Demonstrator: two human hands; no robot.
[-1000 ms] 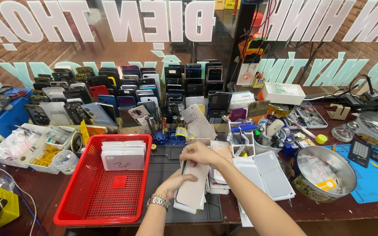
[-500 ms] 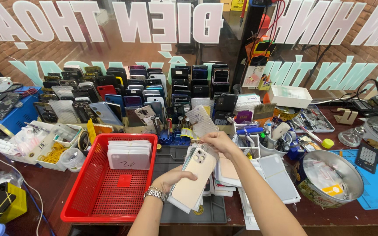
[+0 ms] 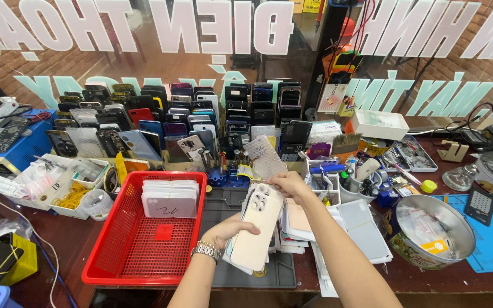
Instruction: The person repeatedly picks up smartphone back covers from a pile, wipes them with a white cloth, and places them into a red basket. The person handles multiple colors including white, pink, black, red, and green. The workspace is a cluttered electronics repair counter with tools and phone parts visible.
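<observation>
- Two hands share one cream phone back cover.
- Your left hand clasps its side edge.
- Your right hand pinches its top, beside the red basket.

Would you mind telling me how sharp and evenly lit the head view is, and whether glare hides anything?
Head view: bright, even light, soft shadows; the left hand and right hand on the phone back are sharp; wide-lens bending at the edges; reflections haze the window behind the lettering.
</observation>
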